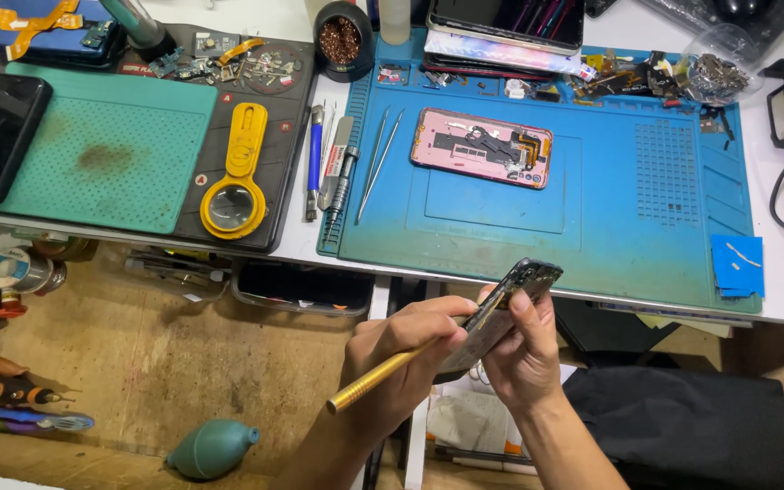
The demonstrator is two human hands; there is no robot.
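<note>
1. Phone part (505,308): dark, worn, tilted on edge, held below the desk's front edge.
2. To the left lie a green mat (106,154) and a yellow magnifier (236,172); the blue mat (592,209) carries an opened pink phone (483,147).
3. Your left hand (406,354) is closed around a gold tool (383,372).
4. Your right hand (524,349) grips the part.

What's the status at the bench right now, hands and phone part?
Left hand grips gold tool. Right hand holds dark phone part, tilted, below the desk edge. Opened pink phone lies apart on blue mat.
</note>
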